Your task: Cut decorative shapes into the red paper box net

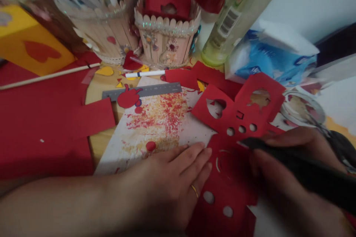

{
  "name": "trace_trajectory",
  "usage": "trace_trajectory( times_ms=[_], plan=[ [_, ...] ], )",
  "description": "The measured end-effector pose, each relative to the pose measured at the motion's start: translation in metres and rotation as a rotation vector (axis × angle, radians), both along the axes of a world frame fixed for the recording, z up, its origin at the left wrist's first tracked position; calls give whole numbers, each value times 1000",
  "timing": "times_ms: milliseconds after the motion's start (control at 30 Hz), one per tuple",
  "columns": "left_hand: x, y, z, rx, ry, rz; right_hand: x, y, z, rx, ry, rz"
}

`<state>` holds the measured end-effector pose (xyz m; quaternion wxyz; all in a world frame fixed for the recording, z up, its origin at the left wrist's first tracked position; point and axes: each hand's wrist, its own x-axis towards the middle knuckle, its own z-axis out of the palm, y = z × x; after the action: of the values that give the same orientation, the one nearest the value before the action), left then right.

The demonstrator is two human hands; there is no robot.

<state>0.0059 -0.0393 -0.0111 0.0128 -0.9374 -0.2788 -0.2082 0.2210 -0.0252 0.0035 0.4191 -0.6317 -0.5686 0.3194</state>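
Observation:
My left hand (178,181) lies flat with its fingers stretched out, a ring on one finger. Its fingertips press on the left edge of a red paper sheet (239,192) that has round holes and a partly cut circle. Gripped in my right hand (294,170) is a black craft knife (289,159), its tip just over the top part of that sheet. Under the sheet is a white paper (119,155) stained red and yellow. A small red paper disc (151,146) rests near my left hand. Beyond the knife sits another red cut-out piece (256,100) with shaped holes.
A grey ruler (164,88) and a white marker (147,74) lie behind. Two craft-stick baskets (167,44), a green bottle (219,40) and a blue tissue pack (272,59) stand at the back. Scissors (340,144) and a tape roll (303,109) are at right.

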Motion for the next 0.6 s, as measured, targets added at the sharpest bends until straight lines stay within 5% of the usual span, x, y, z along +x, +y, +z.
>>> trace_trajectory(
  times_ms=[133, 267, 433, 600],
  plan=[
    [-5, 5, -6, 4, -22, -36, 14, 23, 5, 89, 186, -147],
    [-10, 16, 0, -86, -195, -81, 35, 46, 9, 218, 72, -322],
    [1, 24, 19, -654, -312, 315, 74, 59, 19, 325, -298, -493],
    [20, 26, 33, -770, -167, 487, 105, 60, 36, -3, -801, -483]
  ],
)
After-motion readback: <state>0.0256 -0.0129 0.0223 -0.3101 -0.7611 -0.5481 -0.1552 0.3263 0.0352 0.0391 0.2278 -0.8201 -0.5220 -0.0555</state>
